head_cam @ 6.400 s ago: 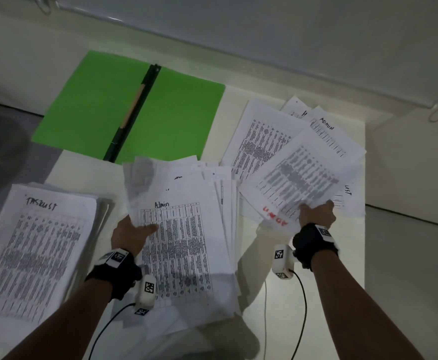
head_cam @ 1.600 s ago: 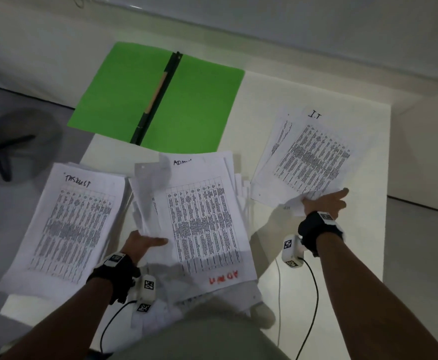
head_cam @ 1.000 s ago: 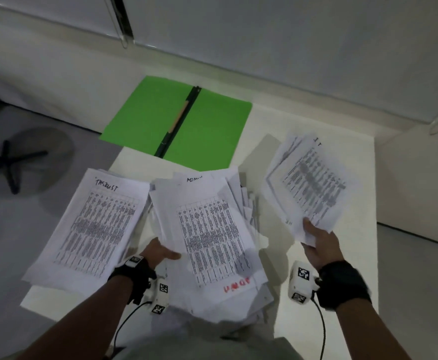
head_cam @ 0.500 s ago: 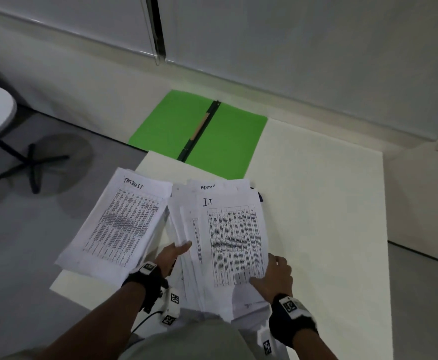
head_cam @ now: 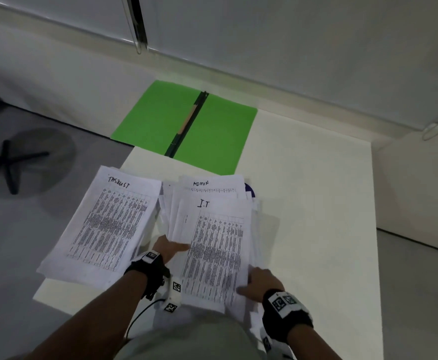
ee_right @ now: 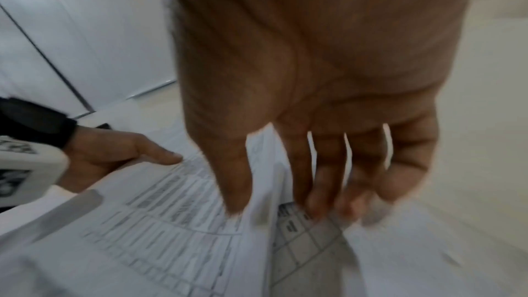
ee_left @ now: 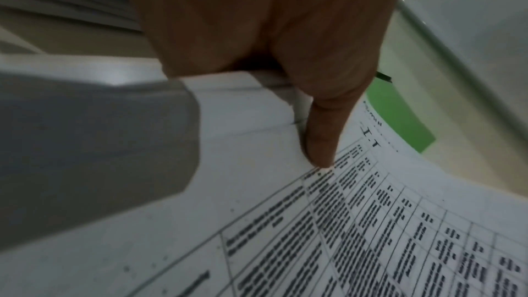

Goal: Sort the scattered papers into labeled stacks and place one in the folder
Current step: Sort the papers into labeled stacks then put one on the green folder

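Observation:
Three labelled lots of printed sheets lie at the table's near edge. The "Tasklist" stack is on the left. The "I.T" sheets lie on top of the "Admin" pile in the middle. My left hand grips that middle pile at its left edge; its thumb presses on the I.T top sheet and its fingers are hidden underneath. My right hand pinches the I.T sheets at their lower right corner, with its thumb on top and its fingers behind the sheets. The green folder lies open at the far left.
The white table is bare to the right of the piles. The folder overhangs the table's far left edge, and a dark spine with a clip runs down its middle. A chair base stands on the grey floor to the left. A wall lies beyond the table.
My right hand lifted the I.T sheets from the right of the table and laid them on the Admin pile. It has since slid to their lower right corner. The left hand stayed put.

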`<state>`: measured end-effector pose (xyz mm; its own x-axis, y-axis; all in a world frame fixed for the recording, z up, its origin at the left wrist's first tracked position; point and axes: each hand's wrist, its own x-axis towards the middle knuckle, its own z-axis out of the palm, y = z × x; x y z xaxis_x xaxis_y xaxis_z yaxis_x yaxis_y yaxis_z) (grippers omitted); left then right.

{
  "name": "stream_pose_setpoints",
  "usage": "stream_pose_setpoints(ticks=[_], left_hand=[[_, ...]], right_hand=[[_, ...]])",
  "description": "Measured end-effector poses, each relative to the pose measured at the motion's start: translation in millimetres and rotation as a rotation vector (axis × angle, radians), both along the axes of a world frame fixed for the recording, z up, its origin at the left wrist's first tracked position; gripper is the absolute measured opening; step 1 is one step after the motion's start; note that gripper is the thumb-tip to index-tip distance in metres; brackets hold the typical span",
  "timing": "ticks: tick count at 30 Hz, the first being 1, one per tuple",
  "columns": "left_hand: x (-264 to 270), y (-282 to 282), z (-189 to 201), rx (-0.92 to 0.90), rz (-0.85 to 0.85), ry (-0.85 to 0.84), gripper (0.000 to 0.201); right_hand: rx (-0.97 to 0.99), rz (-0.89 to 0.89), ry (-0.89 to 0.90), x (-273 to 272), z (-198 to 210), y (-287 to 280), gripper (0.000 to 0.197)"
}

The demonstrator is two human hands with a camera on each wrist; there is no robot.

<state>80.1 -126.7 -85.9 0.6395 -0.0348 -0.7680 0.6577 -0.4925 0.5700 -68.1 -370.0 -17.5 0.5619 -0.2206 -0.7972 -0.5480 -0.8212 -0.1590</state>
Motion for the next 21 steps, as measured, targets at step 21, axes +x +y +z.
stream_pose_setpoints(ticks=[21], left_hand=[[2,-17,41,-0.023,0.045,-0.005,0.082]], right_hand=[[0.011,-0.409,-0.506,120,-19,-78,0.019]])
